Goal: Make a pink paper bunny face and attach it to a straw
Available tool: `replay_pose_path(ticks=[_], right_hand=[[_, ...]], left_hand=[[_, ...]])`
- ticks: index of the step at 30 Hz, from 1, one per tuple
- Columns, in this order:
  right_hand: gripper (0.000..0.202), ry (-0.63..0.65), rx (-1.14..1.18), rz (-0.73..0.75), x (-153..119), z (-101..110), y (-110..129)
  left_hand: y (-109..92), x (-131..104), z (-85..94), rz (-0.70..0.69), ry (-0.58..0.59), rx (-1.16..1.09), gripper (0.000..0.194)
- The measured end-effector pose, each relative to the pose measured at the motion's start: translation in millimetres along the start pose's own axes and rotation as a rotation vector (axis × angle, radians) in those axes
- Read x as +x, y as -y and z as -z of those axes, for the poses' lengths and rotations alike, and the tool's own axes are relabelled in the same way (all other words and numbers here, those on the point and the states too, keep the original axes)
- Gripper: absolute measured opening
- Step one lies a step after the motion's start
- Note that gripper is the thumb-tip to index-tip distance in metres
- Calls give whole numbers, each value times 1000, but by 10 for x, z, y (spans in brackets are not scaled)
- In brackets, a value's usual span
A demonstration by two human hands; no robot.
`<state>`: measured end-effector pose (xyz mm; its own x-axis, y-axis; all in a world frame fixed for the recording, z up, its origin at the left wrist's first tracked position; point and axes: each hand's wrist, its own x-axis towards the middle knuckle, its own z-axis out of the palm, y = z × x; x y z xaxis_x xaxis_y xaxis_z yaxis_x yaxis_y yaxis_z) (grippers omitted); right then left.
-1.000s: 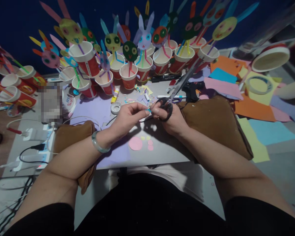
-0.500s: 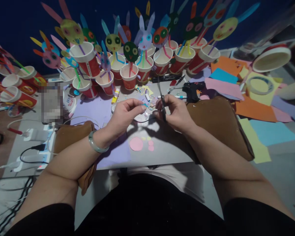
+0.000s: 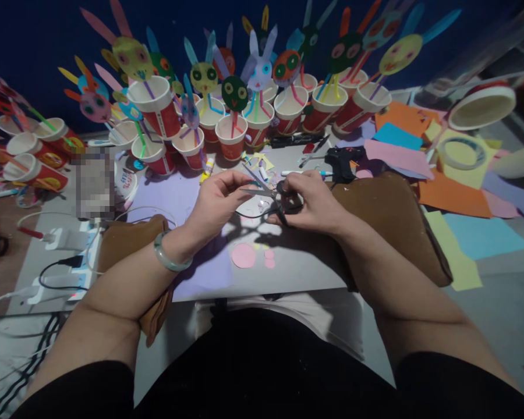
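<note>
My left hand (image 3: pixel 218 201) is closed in a pinch on a small piece of blue paper (image 3: pixel 256 183), mostly hidden by the fingertips. My right hand (image 3: pixel 312 201) grips a pair of scissors (image 3: pixel 274 194) by the dark handles. Their blades are spread apart and point left, at the blue paper. On the table below my hands lie a pink paper circle (image 3: pixel 243 255) and smaller pink circles (image 3: pixel 269 259), with bits of yellow paper beside them. Small scraps are scattered behind the scissors.
Several red paper cups (image 3: pixel 231 137) with paper rabbit heads on straws line the back. Coloured paper sheets (image 3: pixel 452 192), a tape roll (image 3: pixel 460 152) and a black glue gun (image 3: pixel 344 160) are at right. A power strip (image 3: pixel 81 262) with cables sits left; brown cushions (image 3: pixel 384 227) lie under my forearms.
The scissors have turned from pointing away from me to pointing left, and their blades have opened near the blue paper. My left hand stays almost in place.
</note>
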<state>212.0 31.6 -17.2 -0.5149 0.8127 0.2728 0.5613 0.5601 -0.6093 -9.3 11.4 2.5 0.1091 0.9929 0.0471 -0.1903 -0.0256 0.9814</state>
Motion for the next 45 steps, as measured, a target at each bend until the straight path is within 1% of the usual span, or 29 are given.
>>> replay_pose_path(ticks=[3, 6, 11, 19, 29, 39, 45], right_hand=[[61, -10, -43, -3, -9, 1, -7], [59, -16, -57, -12, -3, 5, -1], [56, -4, -47, -19, 1, 8, 27], [59, 9, -5, -22, 5, 8, 43], [63, 7, 68, -19, 13, 13, 46], [64, 22, 79, -28, 11, 3, 24], [62, 36, 106, -32, 8, -12, 23]], left_hand=[[19, 6, 15, -41, 7, 22, 26], [18, -3, 27, -71, 9, 53, 20], [-7, -20, 26, -85, 17, 102, 14], [0, -29, 44, -108, 36, 117, 12], [-10, -45, 24, -74, 13, 134, 11], [9, -52, 28, -94, 9, 91, 12], [0, -53, -1, -53, -10, 56, 13]])
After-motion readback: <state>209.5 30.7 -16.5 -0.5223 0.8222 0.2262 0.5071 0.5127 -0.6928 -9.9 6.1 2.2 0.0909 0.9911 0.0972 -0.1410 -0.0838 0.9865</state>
